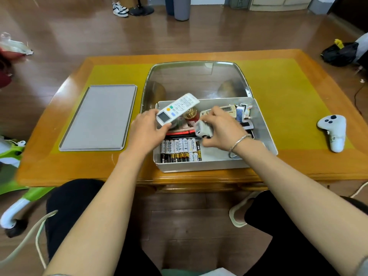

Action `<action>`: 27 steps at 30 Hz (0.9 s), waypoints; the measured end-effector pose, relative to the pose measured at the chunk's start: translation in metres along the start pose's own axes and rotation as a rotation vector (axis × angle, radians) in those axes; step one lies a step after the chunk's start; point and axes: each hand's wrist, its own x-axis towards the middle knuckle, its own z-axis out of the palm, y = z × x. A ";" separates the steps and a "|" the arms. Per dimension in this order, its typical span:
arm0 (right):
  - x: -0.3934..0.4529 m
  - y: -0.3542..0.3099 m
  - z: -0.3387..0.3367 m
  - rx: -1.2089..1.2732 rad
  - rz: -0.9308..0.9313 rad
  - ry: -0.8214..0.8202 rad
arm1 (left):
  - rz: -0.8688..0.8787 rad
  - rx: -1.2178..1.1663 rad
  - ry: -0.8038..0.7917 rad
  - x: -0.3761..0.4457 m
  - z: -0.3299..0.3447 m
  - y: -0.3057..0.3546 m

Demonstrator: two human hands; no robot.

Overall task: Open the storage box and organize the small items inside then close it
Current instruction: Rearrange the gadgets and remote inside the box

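The grey storage box [266, 136] stands open on the table, its clear lid [197, 80] tilted up behind it. My left hand [146, 129] holds a white remote control [177, 110] by its lower end, lifted over the box's left side. My right hand [221, 126] grips a small white device [202, 129] above the middle of the box. A row of several batteries [180, 150] lies along the front left of the box. Other small items, a red and gold object [191, 114] and gadgets [242, 112], fill the back.
A grey tray [99, 118] lies flat on the table left of the box. A white game controller [333, 130] lies at the right. The wooden table [288, 162] has a yellow mat. My knees are under the front edge.
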 end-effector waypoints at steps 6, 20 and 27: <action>0.028 -0.041 0.028 -0.105 -0.089 -0.235 | -0.104 0.006 0.091 0.003 -0.003 -0.017; 0.044 -0.069 0.052 -0.309 -0.465 -0.416 | -0.147 -0.039 0.072 0.002 -0.004 -0.024; 0.035 -0.052 0.044 -0.179 -0.396 -0.352 | -0.172 -0.063 0.055 0.001 -0.002 -0.026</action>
